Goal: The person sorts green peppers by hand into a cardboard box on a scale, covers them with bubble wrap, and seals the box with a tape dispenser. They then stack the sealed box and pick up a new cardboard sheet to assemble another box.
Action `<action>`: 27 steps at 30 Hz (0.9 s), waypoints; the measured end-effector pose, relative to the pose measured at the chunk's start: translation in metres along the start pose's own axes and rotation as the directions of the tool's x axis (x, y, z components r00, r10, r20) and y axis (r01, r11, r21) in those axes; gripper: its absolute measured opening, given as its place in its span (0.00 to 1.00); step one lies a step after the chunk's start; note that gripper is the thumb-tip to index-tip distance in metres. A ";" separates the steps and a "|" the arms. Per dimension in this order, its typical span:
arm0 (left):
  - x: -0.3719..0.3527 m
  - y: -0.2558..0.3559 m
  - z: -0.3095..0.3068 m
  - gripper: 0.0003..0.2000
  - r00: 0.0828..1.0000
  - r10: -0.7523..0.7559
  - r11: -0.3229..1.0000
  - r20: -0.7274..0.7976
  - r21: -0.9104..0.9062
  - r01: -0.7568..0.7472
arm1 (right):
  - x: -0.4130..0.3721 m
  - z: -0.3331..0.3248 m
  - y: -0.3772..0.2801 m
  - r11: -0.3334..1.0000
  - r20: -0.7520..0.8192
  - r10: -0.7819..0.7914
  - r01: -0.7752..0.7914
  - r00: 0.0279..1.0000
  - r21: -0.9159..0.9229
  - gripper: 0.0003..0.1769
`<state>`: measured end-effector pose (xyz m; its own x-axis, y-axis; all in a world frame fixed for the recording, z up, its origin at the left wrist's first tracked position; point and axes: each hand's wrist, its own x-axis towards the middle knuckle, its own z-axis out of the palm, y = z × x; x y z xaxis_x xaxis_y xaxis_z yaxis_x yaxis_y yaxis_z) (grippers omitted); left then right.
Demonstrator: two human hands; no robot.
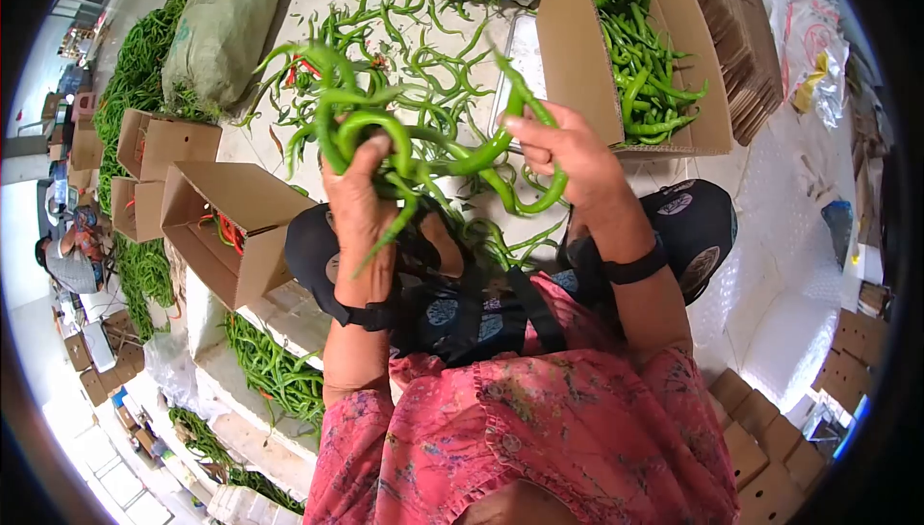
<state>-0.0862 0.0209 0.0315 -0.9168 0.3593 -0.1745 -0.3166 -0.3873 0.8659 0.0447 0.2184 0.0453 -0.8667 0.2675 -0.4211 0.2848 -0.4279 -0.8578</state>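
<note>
My left hand (358, 200) is closed around a bunch of long, curly green chili peppers (332, 106), which stick out above and below the fist. To its right, my right hand (585, 161) pinches green chili peppers (520, 97) between thumb and fingers; one curves down below the hand. Between the hands, a thick bent pepper (486, 153) overlaps both bunches. Loose green peppers (433, 68) lie scattered over the pale floor beyond, a few red ones among them. Just past my right hand stands an open cardboard box (577, 53) with green peppers (640, 63) inside.
A full woven sack (231, 25) lies at the upper left beside a long heap of green peppers (140, 68). Near my left knee, an open carton (217, 256) contains red peppers. Flattened cardboard (736, 44) is stacked at right. Another person (72, 260) sits far left.
</note>
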 end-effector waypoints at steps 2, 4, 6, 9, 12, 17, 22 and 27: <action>0.000 0.006 -0.006 0.15 0.995 -0.028 0.995 -0.092 -0.095 0.019 | -0.001 -0.014 0.005 0.941 0.016 -0.042 0.034 0.999 0.336 0.12; 0.007 0.001 -0.015 0.15 0.985 0.141 0.988 -0.099 0.083 -0.133 | -0.007 -0.017 0.002 0.948 -0.004 -0.077 0.074 0.997 0.310 0.11; -0.002 0.007 0.002 0.18 0.957 0.247 0.944 -0.153 0.263 -0.202 | -0.019 -0.013 -0.008 0.980 0.027 -0.161 0.157 0.987 0.125 0.12; 0.004 0.003 -0.013 0.19 0.923 0.342 0.917 -0.178 0.276 -0.287 | -0.037 -0.012 -0.027 0.932 0.025 -0.216 0.199 0.976 0.304 0.14; 0.013 0.005 -0.030 0.15 0.923 0.289 0.956 -0.256 0.033 -0.290 | -0.037 -0.034 -0.023 0.857 -0.018 -0.363 0.341 0.932 0.387 0.14; 0.009 0.001 -0.038 0.13 0.957 0.122 0.976 -0.263 -0.144 -0.164 | -0.038 -0.061 -0.017 0.656 0.106 -0.476 0.272 0.873 0.704 0.15; 0.005 -0.003 -0.028 0.14 0.969 0.112 0.988 -0.219 -0.077 -0.131 | -0.047 -0.057 -0.021 0.641 0.076 -0.473 0.283 0.878 0.713 0.21; 0.005 -0.011 -0.019 0.13 0.974 0.081 0.990 -0.213 -0.098 -0.104 | -0.065 -0.044 -0.033 0.750 0.047 -0.435 0.334 0.899 0.570 0.32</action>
<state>-0.0921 0.0113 0.0126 -0.9703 0.1371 -0.1994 -0.2417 -0.5043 0.8290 0.1101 0.2528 0.0881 -0.9222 0.3866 0.0086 -0.3093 -0.7242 -0.6163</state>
